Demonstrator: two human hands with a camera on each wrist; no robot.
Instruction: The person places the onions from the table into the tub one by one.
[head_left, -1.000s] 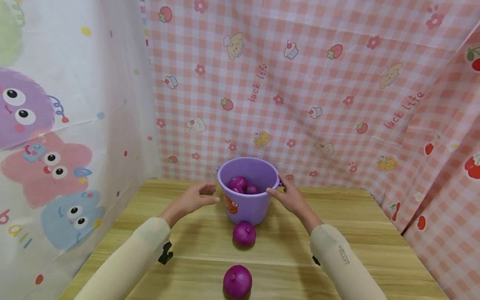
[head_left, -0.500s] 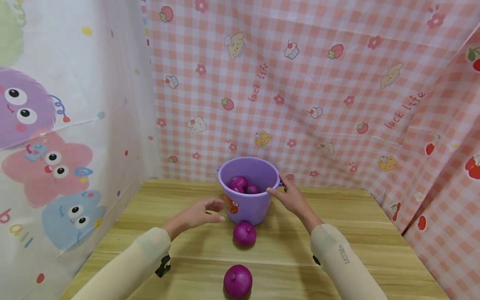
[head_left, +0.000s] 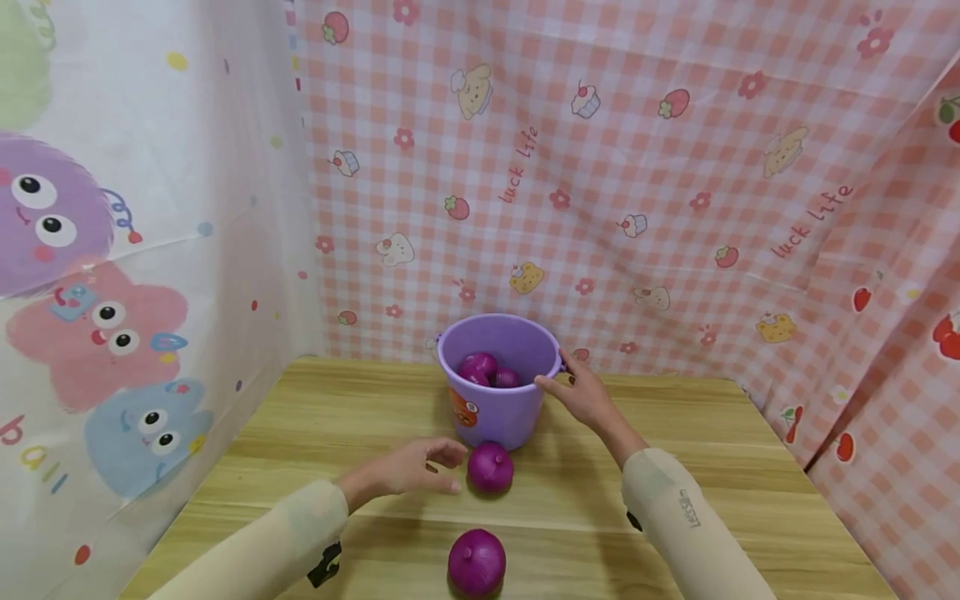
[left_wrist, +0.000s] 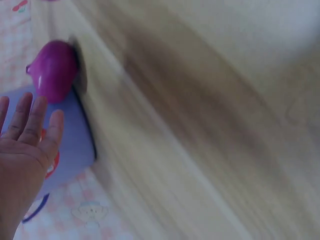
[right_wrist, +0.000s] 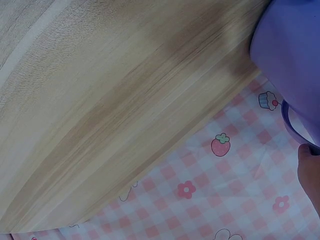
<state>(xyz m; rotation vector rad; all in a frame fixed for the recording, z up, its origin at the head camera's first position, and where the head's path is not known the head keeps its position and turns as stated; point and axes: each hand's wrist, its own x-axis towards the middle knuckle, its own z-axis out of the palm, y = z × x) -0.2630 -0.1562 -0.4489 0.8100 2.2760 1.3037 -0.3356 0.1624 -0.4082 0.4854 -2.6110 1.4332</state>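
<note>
A purple bucket (head_left: 498, 417) stands upright at the back of the table with several red onions (head_left: 480, 367) inside. My right hand (head_left: 585, 396) grips its right rim, thumb over the near edge and fingers along the outer side. The right wrist view catches only part of that hand (right_wrist: 310, 172), by the bucket's handle (right_wrist: 294, 125). One red onion (head_left: 491, 468) sits just before the bucket. My left hand (head_left: 416, 468) is right beside that onion on its left, fingers loosely bent, nothing held. In the left wrist view its fingers (left_wrist: 32, 120) spread below the onion (left_wrist: 52, 72).
Another red onion (head_left: 477, 562) lies nearer the front of the wooden table (head_left: 637, 533). A pink checked cloth (head_left: 637, 167) hangs behind the table and on the right. On the left hangs a white cartoon-printed cloth (head_left: 232, 208).
My left hand has come down and toward me from beside the bucket's left side to the left of the nearer-bucket onion. The right hand keeps its grip on the rim, and the bucket has stayed put.
</note>
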